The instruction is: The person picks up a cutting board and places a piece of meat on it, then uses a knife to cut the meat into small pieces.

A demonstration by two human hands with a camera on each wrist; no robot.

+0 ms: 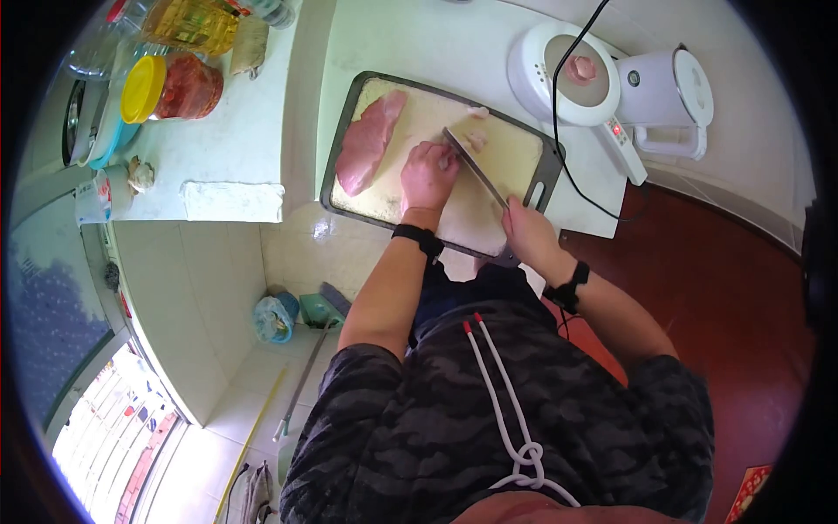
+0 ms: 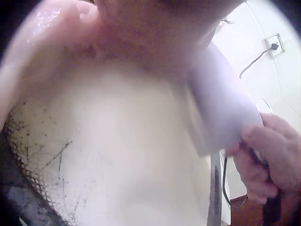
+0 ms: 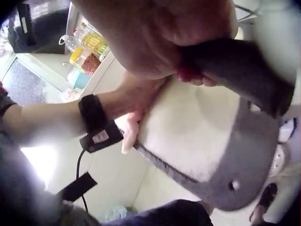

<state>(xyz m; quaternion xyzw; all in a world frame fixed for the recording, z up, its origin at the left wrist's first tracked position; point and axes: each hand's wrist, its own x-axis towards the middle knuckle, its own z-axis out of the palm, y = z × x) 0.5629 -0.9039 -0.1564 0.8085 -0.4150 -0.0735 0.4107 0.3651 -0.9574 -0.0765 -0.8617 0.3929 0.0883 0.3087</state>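
Around knife handle (image 2: 271, 208), curled right hand (image 1: 529, 234)

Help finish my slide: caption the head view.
Knife in right hand, left hand beside it, raw meat on cutting board.

- White table (image 1: 410, 39), with a white counter (image 1: 236, 148) to its left
- Pale wall (image 2: 251, 37) with a socket (image 2: 275, 45)
- Dark red floor (image 1: 742, 297) at right; pale tiled floor (image 1: 209, 454) at left
- Bright light through a barred opening (image 1: 109, 437), below a bluish frosted pane (image 1: 57, 297)
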